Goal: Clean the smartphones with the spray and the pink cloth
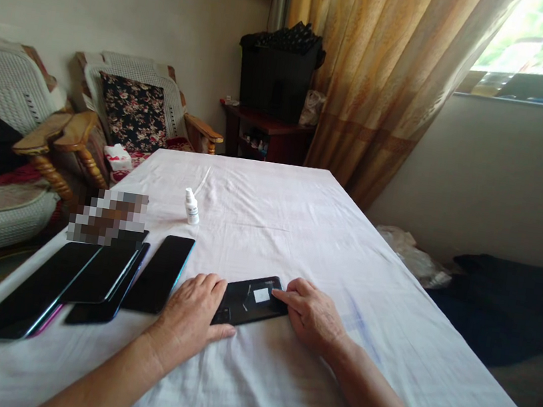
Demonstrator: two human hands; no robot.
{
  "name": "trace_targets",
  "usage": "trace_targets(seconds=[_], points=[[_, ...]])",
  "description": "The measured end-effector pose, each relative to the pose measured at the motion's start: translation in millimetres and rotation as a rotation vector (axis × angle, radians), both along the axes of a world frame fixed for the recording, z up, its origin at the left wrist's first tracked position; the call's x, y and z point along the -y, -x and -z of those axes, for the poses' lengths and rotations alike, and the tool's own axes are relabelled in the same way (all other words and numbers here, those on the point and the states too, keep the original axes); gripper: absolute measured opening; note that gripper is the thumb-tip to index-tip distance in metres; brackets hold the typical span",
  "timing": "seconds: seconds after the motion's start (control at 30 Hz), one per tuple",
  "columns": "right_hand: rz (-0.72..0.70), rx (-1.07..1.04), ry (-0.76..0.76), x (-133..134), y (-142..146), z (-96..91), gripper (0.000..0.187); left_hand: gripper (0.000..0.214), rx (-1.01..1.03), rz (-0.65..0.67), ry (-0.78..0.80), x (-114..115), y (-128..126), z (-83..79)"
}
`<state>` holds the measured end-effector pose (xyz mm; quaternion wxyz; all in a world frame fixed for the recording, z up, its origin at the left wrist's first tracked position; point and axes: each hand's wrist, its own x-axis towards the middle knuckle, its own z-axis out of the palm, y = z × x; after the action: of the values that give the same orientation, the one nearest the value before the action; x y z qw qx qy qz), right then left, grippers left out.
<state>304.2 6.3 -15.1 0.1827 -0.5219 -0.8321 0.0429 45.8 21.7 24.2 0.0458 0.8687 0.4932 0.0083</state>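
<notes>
A black phone (252, 300) with a small white sticker lies flat on the white tablecloth (297, 234) near the front edge. My left hand (195, 317) rests on its left end, fingers curled over the edge and thumb along its near side. My right hand (310, 313) touches its right end with the fingertips pressed together against the edge. Both hands hold the phone down on the cloth.
Several dark phones (88, 282) lie overlapping at the left of the table. A small white spray bottle (192, 207) stands behind them. Wooden armchairs (133, 110) stand at the left, a black crate on a side table (276, 76) at the back, a curtain (385, 78) right of it.
</notes>
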Motion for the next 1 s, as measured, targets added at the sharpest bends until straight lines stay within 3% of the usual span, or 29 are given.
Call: trace_targets(seconds=[0.2, 0.43, 0.77, 1.0], points=[[0.065, -0.008, 0.03, -23.0, 6.0, -1.3, 0.041, 0.047, 0.032, 0.003, -0.027, 1.1, 0.2, 0.9], [-0.021, -0.13, -0.047, -16.4, -1.3, 12.9, 0.044, 0.049, 0.082, -0.009, -0.068, 1.2, 0.8, 3.9], [-0.038, -0.204, -0.087, -12.2, -2.0, 19.7, 0.04, 0.073, 0.23, -0.008, -0.303, 11.5, 18.1, 56.5], [-0.028, -0.194, -0.104, -11.6, -0.9, 18.5, 0.041, 0.064, 0.273, -0.025, -0.263, 8.9, 15.4, 49.5]])
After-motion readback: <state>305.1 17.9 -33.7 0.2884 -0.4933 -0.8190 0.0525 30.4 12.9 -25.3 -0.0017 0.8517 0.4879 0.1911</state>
